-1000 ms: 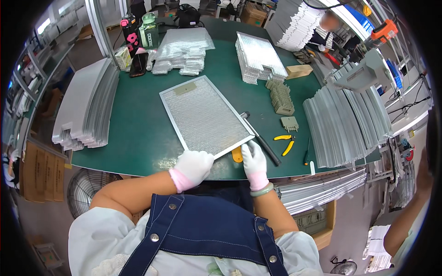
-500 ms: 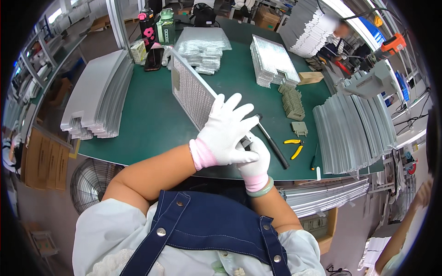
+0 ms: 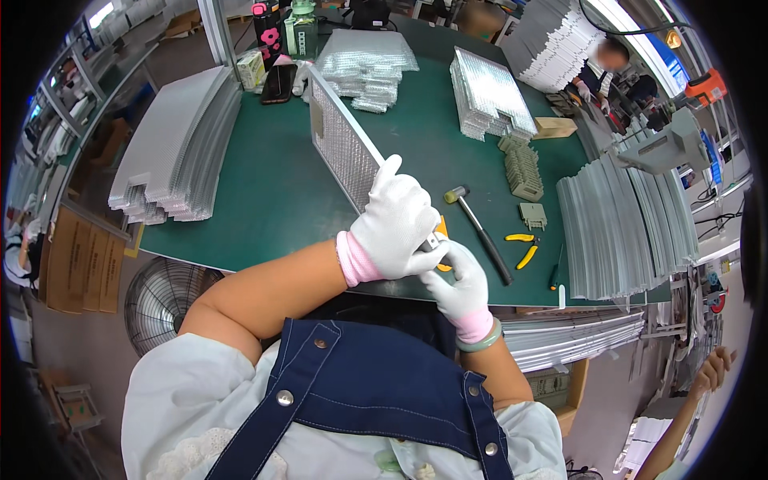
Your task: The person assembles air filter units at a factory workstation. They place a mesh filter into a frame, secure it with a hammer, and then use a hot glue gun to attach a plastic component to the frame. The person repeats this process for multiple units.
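Note:
My left hand, in a white glove with a pink cuff, is closed on the near end of a flat panel. The panel stands tilted on edge, with a pale frame and a grey mesh-like face. My right hand, gloved alike, is at the same end, fingers curled and close to the left fingertips. A small yellow-orange piece and a bit of grey-white metal show between the hands; the fingers hide the rest. Right of them lie a black-handled hammer and yellow-handled pliers.
Stacked panels stand at left and right. Bubble-wrapped packs, another silvery stack and olive-green plastic parts lie farther back. A phone lies near bottles. A co-worker's bare hand shows at right.
My left fingers, spread before, have curled in around the panel's end. My right hand has shifted slightly right and down. A yellow-orange piece now shows between the hands, and the hammer's head is uncovered.

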Available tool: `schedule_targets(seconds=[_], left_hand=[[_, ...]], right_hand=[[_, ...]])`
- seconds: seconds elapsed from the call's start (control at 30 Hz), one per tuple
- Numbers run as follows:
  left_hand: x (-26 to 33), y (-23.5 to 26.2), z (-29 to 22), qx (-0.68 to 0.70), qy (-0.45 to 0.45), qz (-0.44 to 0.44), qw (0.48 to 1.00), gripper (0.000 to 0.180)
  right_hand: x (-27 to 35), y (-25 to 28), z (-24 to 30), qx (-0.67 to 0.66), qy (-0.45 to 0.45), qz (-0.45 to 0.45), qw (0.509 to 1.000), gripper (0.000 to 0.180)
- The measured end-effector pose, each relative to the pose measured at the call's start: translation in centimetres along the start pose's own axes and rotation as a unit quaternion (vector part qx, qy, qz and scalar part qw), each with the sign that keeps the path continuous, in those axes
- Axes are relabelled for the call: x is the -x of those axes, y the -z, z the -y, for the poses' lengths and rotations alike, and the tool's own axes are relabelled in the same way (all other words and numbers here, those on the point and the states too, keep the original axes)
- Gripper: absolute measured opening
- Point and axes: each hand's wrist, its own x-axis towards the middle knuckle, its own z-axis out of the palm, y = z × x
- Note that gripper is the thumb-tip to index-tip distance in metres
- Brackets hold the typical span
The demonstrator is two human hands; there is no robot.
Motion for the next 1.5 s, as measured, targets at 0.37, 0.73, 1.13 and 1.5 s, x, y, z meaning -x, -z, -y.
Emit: schedule_targets(seconds=[0.37, 0.73, 1.13, 1.5], left_hand=[[-0.2, 0.6, 0.2, 0.025, -0.031, -0.024, 0.999, 0.031], [-0.3, 0.8, 0.4, 0.049, -0.017, 0.007, 0.999, 0.038], [-0.5, 1.6, -0.2, 0.023, 0.014, 0.078, 0.997, 0.034], [0.2, 1.0, -0.1, 0.038, 0.009, 0.027, 0.999, 0.033]], right_hand=[[0.0, 6.9, -10.3, 0.313, -0.028, -0.138, 0.939, 0.045], [-2.4, 5.8, -15.1, 0.500, -0.075, -0.077, 0.859, 0.033], [-2.3, 5.2, -14.4, 0.480, -0.077, -0.106, 0.868, 0.027], [-2.1, 5.4, -14.6, 0.477, -0.053, -0.121, 0.869, 0.026]])
